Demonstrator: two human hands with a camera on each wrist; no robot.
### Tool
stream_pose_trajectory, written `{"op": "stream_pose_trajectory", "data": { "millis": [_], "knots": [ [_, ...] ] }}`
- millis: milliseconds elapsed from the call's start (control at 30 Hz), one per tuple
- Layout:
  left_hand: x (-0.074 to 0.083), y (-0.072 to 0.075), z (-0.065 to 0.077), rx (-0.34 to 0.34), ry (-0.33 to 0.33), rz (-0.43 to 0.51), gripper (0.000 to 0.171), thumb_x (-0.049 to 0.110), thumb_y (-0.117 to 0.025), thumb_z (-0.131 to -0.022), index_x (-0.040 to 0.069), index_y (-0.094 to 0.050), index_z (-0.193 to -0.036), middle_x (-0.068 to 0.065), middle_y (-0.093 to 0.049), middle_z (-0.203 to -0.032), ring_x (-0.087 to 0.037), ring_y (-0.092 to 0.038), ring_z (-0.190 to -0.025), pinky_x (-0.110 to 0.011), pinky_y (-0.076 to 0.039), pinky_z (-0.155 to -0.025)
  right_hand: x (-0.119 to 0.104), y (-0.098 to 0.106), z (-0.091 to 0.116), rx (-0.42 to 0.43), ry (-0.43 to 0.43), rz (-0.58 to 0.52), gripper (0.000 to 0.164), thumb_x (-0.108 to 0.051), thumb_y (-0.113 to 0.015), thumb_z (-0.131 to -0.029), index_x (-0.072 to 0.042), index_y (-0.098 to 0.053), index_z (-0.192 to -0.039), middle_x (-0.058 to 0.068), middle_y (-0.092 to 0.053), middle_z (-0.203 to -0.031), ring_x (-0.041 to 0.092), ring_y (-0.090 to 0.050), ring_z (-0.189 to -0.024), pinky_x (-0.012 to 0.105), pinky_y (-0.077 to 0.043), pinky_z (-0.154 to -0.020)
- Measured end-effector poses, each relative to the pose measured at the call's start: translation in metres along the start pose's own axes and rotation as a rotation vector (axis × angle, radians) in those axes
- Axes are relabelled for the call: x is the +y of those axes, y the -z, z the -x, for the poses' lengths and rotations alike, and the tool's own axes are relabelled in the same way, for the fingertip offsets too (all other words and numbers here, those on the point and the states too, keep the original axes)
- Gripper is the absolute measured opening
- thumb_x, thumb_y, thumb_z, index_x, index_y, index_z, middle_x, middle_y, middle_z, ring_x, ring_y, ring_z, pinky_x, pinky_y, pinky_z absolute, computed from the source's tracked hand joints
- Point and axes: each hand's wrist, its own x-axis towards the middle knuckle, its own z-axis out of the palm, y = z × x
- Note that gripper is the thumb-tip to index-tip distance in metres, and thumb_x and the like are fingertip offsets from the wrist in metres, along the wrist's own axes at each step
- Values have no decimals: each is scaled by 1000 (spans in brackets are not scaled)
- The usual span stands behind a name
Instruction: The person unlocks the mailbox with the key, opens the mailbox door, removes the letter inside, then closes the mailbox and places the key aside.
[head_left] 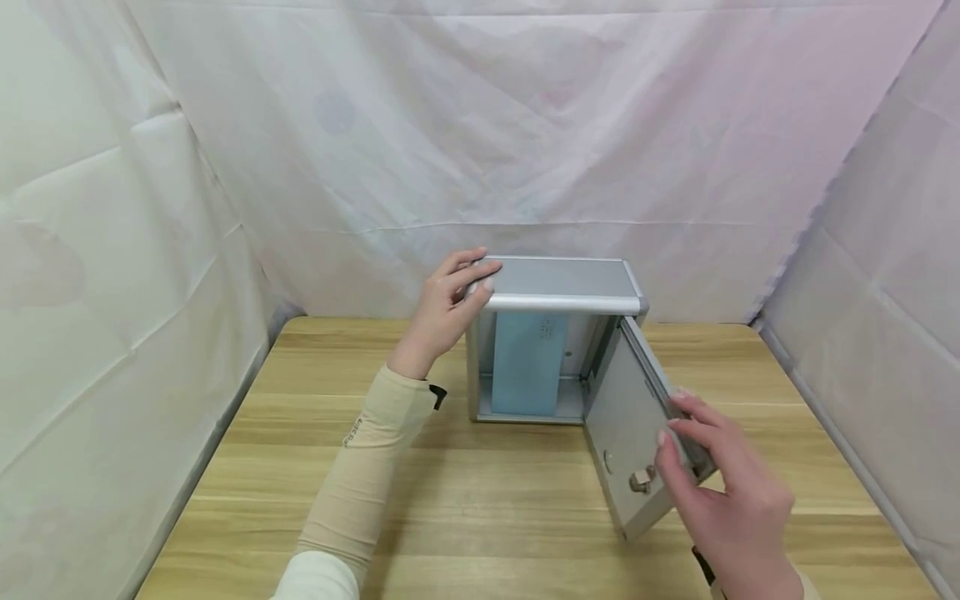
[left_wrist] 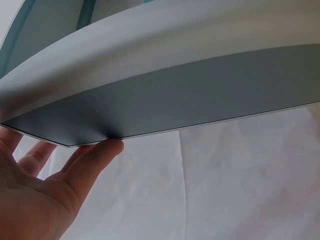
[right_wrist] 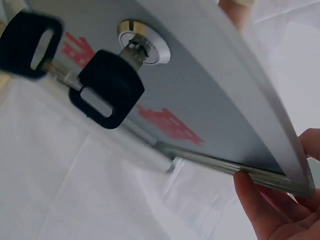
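A grey metal lock box (head_left: 558, 279) stands on the table, with its door (head_left: 630, 425) swung out to the right. Inside, a flat light-blue piece (head_left: 527, 367) stands upright; its exact kind cannot be told. My left hand (head_left: 444, 307) rests on the top left corner of the box, its fingers lying loosely over the edge. With thumb and fingers, my right hand (head_left: 727, 479) pinches the door's free top edge. In the right wrist view, a black-headed key (right_wrist: 112, 85) sits in the lock cylinder (right_wrist: 155, 47), with a second key (right_wrist: 30, 45) dangling from it.
The wooden table (head_left: 480, 508) extends in front of the box and to both sides. White cloth (head_left: 525, 142) hangs behind and at both sides. On the door's inner face is a metal latch (head_left: 642, 478). Red printing (right_wrist: 170, 125) marks its outer face.
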Motion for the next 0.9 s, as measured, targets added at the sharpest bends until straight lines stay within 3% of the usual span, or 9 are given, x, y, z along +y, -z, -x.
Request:
{"op": "stream_pose_trajectory", "data": {
  "millis": [133, 500, 900],
  "knots": [
    [1, -1, 1, -4, 13, -9, 31, 10, -53, -89, 2, -57, -118, -8, -41, -129, -25, -42, -114, -38, -41, -83, 11, 9, 1, 11, -55, 53, 8, -2, -65, -74, 5, -67, -77, 17, -65, -91, 20, -62, -84, 10, -40, -75],
    [1, 0, 1, -4, 8, -3, 31, 10, -53, -88, 2, -57, -118, -10, -41, -128, -26, -42, -115, -39, -41, -84, 39, 23, -1, 55, -113, 137, 17, 4, -69, -70, 3, -70, -87, 14, -65, -87, 12, -61, -81, 7, -40, -71],
    [1, -1, 4, -12, 11, -8, 32, 11, -52, -89, 2, -56, -120, -8, -40, -129, -26, -40, -117, -37, -40, -87, 50, 29, -4, 54, -166, 226, 17, 1, -68, -72, 1, -71, -89, 16, -63, -91, 20, -58, -87, 11, -37, -77]
  ]
}}
